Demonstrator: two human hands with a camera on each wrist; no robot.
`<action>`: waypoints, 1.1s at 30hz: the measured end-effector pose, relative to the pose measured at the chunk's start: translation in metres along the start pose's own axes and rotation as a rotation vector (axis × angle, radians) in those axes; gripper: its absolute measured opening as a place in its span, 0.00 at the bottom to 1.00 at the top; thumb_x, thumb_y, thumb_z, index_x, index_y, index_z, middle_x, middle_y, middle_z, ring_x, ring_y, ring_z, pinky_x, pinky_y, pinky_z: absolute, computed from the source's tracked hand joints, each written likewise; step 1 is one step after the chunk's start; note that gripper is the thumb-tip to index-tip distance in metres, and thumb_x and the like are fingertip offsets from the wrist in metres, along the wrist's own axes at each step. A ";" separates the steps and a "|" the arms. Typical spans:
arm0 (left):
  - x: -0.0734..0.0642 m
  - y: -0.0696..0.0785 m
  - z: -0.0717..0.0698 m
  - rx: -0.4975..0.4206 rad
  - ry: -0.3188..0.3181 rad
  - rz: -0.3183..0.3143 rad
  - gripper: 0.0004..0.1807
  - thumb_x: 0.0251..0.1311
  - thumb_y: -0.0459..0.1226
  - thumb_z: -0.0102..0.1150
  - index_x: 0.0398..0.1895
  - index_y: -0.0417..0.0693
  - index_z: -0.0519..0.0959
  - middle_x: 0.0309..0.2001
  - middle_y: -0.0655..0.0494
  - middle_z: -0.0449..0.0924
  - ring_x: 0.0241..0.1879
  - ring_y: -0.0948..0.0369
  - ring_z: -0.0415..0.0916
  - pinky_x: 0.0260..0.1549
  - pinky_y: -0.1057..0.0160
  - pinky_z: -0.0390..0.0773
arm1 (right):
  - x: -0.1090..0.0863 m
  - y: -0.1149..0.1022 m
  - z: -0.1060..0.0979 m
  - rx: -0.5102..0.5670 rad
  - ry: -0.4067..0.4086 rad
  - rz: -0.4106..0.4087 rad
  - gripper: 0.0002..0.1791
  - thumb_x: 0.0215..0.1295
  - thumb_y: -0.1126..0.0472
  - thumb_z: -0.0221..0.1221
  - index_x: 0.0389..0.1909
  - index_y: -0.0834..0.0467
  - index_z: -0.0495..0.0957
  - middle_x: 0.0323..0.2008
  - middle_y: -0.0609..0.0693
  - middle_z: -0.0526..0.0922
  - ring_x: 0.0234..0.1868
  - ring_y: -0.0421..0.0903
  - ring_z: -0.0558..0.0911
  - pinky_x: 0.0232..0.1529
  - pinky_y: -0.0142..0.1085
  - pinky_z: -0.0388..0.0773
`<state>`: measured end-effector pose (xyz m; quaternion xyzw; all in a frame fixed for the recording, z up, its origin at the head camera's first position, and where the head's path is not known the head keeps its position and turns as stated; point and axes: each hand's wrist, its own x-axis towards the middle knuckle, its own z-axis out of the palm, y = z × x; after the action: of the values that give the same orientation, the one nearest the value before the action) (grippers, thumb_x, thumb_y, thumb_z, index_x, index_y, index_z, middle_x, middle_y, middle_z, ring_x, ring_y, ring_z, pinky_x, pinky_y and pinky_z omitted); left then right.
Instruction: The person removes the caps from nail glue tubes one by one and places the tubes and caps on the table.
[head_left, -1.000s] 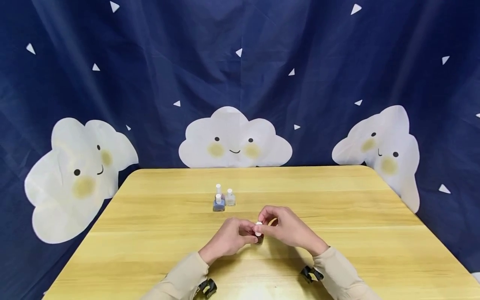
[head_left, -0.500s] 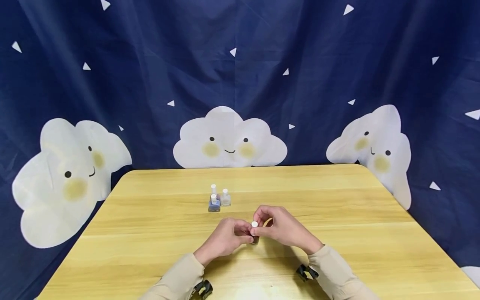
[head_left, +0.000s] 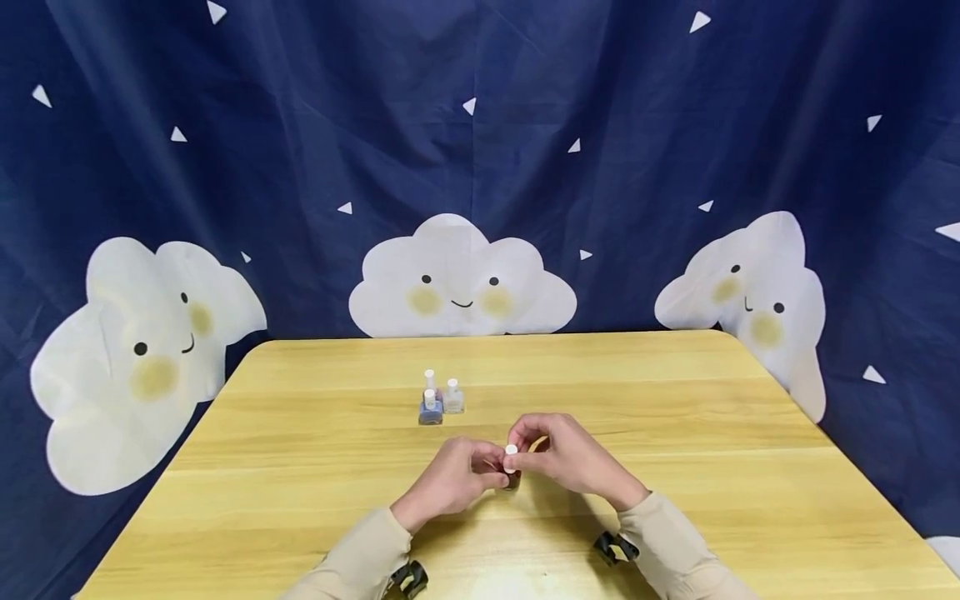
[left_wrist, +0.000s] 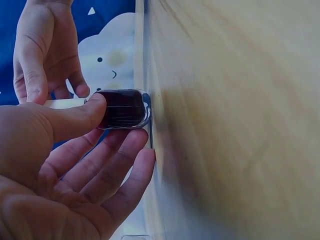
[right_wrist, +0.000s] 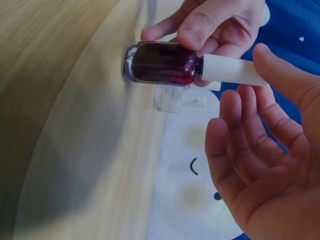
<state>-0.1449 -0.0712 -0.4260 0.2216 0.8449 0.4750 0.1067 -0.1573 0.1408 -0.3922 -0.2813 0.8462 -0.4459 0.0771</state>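
A nail polish bottle [right_wrist: 160,63] of dark red glass stands upright on the table between my hands, at the centre front in the head view. My left hand [head_left: 453,479] grips its glass body, the thumb pressed on one flat side and the fingers behind. The bottle's tall white cap [right_wrist: 232,69] is pinched near its top between the thumb and index finger of my right hand [head_left: 573,454]. A thin dark strip of the neck shows below the cap in the right wrist view. The other right fingers are loosely bent beside the cap.
Behind my left hand, three more nail polish bottles stand close together: a blue one [head_left: 431,412], a clear one [head_left: 453,398] and a partly hidden pinkish one [head_left: 430,378]. The wooden table [head_left: 300,467] ends at a dark blue curtain [head_left: 480,150] with clouds.
The head view has shifted slightly. Both hands keep their hold on the red bottle and its cap, with hardly any movement of the fingers.
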 end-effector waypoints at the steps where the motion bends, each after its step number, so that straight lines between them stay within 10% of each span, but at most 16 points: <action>1: 0.000 0.000 0.000 0.004 0.002 0.004 0.10 0.59 0.31 0.71 0.43 0.49 0.88 0.40 0.59 0.90 0.40 0.63 0.85 0.48 0.60 0.83 | 0.000 0.000 0.000 0.000 0.002 -0.002 0.06 0.65 0.57 0.70 0.33 0.50 0.81 0.31 0.41 0.82 0.35 0.39 0.81 0.39 0.36 0.83; 33: 0.000 0.000 -0.001 0.010 -0.002 0.018 0.08 0.60 0.32 0.71 0.41 0.52 0.88 0.38 0.59 0.90 0.39 0.63 0.85 0.44 0.64 0.82 | 0.000 -0.002 0.002 -0.031 -0.021 -0.012 0.05 0.65 0.61 0.69 0.37 0.51 0.81 0.35 0.40 0.83 0.39 0.40 0.82 0.39 0.34 0.81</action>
<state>-0.1456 -0.0719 -0.4250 0.2303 0.8451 0.4716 0.1021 -0.1554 0.1386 -0.3919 -0.2922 0.8504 -0.4302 0.0791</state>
